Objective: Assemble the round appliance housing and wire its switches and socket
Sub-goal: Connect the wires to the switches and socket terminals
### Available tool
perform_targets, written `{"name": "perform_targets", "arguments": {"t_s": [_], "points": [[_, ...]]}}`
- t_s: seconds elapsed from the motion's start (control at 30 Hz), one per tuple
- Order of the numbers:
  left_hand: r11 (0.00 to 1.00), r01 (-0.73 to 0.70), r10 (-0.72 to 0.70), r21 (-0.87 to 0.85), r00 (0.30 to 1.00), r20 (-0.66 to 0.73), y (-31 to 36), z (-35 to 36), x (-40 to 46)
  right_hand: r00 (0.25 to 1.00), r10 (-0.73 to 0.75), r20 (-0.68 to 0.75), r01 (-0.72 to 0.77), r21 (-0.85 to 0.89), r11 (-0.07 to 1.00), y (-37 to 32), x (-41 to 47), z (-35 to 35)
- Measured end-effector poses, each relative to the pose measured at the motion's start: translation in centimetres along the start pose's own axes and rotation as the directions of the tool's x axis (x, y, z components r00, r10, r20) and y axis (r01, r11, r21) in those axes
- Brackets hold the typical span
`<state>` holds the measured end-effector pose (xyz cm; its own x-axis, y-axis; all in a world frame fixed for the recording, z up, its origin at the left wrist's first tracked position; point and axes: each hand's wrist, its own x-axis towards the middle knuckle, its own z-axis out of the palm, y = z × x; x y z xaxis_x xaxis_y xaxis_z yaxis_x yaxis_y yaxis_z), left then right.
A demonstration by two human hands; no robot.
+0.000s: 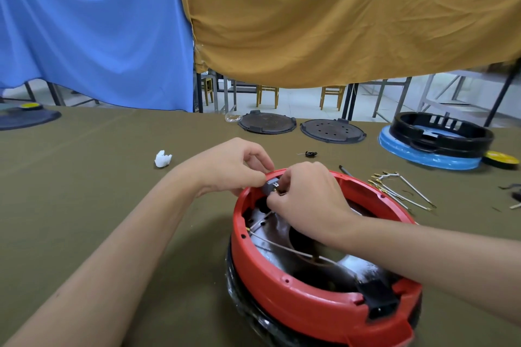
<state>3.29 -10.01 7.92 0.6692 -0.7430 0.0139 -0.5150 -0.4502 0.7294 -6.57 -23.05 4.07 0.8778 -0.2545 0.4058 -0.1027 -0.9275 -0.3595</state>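
Here the switch [270, 185] is pinched at the far rim of the red housing [296, 301] by the left hand [228, 167]; the right hand [307, 197], equally near, apparently grips a terminal beside it.

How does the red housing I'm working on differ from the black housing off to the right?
The red housing sits near, under both hands, with wires strung across its inside; the black housing stands far right, untouched. The red housing rests on a black base, the black housing on a blue ring. The left hand and right hand pinch a small grey part at the red rim. Both housings are round, open rings.
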Motion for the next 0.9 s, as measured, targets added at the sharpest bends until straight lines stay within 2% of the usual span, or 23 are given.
{"name": "perform_targets", "arguments": {"t_s": [0.43, 0.57, 0.67, 0.9], "points": [[1.000, 0.007, -0.007, -0.020, 1.000, 0.005, 0.0, 0.1, 0.0, 0.997, -0.070, 0.013, 0.070, -0.039, 0.997, 0.4, -0.3, -0.3], [1.000, 0.023, -0.022, -0.003, 0.999, 0.027, 0.1, 0.0, -0.2, 0.994, -0.094, 0.060, 0.097, -0.050, 0.994, 0.6, -0.1, -0.6], [0.996, -0.009, 0.008, 0.085, 1.000, 0.013, 0.2, 0.2, -0.3, 0.988, -0.086, 0.129, 0.084, 0.023, 0.996, 1.1, 0.1, -2.0], [0.975, -0.082, 0.089, 0.208, 0.996, -0.026, 0.1, 0.0, -0.3, 0.981, -0.091, 0.171, 0.065, 0.150, 0.987, 4.2, 1.3, -6.1]]}}
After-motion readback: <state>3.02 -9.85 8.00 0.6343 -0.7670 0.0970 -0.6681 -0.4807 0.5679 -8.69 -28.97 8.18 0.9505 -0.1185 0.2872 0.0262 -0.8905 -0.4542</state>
